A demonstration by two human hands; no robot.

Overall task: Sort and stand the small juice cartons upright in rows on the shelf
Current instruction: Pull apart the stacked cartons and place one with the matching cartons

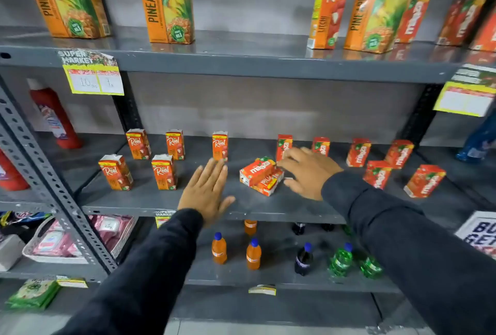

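Two cartons [261,175] lie flat, stacked, mid shelf [150,197]. Right hand [308,171] open, fingertips touching them. Left hand [206,189] open, flat, just left of stack. Other cartons upright either side.

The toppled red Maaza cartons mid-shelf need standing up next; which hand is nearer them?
Right. The right hand is beside the two toppled red Maaza cartons, fingertips over them; the left hand lies flat on the grey metal shelf, apart to their left.
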